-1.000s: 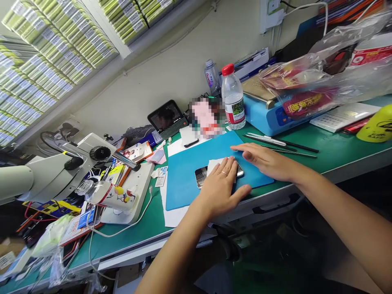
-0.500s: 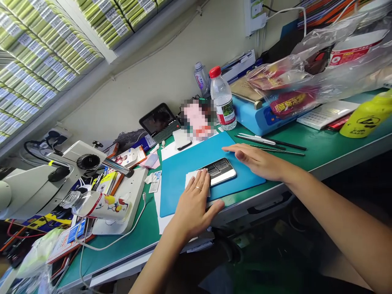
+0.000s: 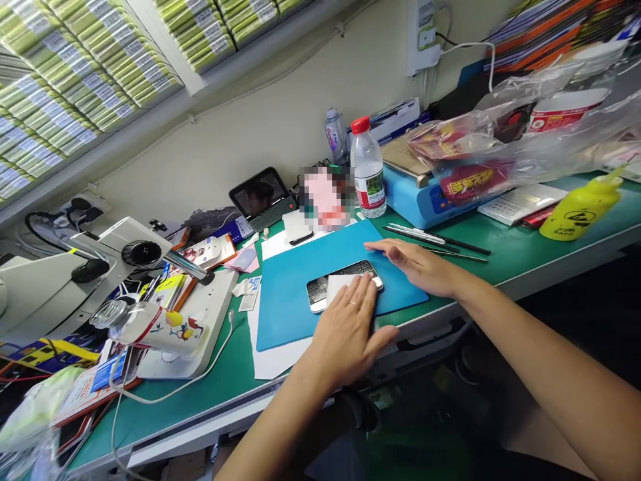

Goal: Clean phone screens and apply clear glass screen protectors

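A smartphone (image 3: 317,294) with a dark glossy face lies flat on a blue mat (image 3: 285,321). My left hand (image 3: 350,327), wearing a ring, lies flat over the phone with its fingers stretched out. Under those fingers is a small white cloth or tissue (image 3: 338,284), pressed against the phone's surface. The phone's near right part is hidden by the hand. My right hand (image 3: 418,266) is held at the mat's right side, fingers straight and together, thumb raised, with nothing in it. It is apart from the phone.
Tweezers and slim tools (image 3: 425,235) lie right of the mat. Behind stand a red-capped bottle (image 3: 368,170) and a blue machine (image 3: 413,200). At left are a microscope (image 3: 140,254) and a clear bottle (image 3: 160,327) beside a white cable (image 3: 220,354). A yellow squeeze bottle (image 3: 581,210) stands far right.
My left hand has slid right across the phone with the white cloth, uncovering the phone's left end. My right hand has stayed nearly in place. The view has shifted slightly.
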Demonstrator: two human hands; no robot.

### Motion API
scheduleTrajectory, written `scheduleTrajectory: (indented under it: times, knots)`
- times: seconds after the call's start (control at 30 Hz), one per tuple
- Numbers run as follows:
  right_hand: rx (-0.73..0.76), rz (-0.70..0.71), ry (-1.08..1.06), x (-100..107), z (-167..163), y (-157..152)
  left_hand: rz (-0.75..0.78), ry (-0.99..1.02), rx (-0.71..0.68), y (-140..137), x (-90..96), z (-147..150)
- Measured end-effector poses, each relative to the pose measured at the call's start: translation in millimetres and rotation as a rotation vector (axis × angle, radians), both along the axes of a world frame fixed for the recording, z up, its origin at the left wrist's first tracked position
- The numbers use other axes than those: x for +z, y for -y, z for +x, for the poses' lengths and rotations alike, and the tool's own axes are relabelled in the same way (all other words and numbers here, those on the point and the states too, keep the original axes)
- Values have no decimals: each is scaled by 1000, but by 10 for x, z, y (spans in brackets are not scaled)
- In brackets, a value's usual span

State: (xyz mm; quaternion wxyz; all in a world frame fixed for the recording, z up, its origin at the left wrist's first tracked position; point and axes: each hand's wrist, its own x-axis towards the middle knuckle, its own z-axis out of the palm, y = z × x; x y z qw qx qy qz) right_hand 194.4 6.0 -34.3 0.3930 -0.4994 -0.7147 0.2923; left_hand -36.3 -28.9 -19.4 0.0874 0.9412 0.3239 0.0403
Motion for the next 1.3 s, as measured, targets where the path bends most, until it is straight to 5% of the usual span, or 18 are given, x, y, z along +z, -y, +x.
scheduleTrajectory:
  times: [0.17,0.53,0.87,1.3]
  knots:
    - [-14,1,-2,-5,-1,20,1,-22,88,-29,-8,-324]
    - [-5,-31,-29,-55,27,-24,10,36,-29,31,-8,297]
    - [24,-55,-28,6,15,5,4,-1,6,2,11,-131]
    - [18,-53,-40,-24,-5,-16,-2,73,-120,-69,25,-10]
